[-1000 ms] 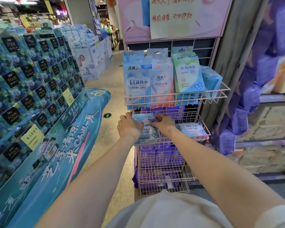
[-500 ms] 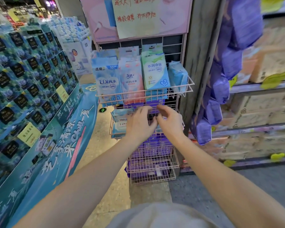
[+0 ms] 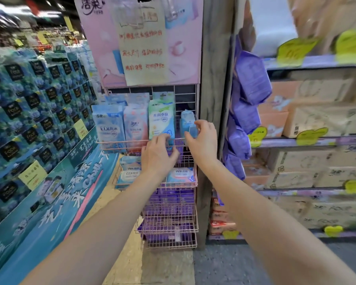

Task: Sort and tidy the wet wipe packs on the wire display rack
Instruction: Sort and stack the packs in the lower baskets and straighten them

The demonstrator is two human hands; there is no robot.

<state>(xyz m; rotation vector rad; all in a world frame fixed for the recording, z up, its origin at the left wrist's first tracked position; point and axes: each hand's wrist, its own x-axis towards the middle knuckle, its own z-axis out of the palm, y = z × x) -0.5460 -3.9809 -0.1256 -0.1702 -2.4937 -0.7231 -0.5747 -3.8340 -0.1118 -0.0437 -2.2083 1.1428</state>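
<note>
Flanking the wire rack [image 3: 121, 144] stand pillar [image 3: 215, 79] and purple packs [image 3: 253, 83].

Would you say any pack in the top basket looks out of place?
Yes: the blue pack at the right end stands edge-on, unlike the front-facing green pack beside it; the right hand holds it.

Red handwriting on the cream paper sign [image 3: 142, 52] is blurring beyond reading. The right hand [image 3: 203, 140] is covering part of the small light-blue wipe pack [image 3: 185, 120], hiding any grip.
</note>
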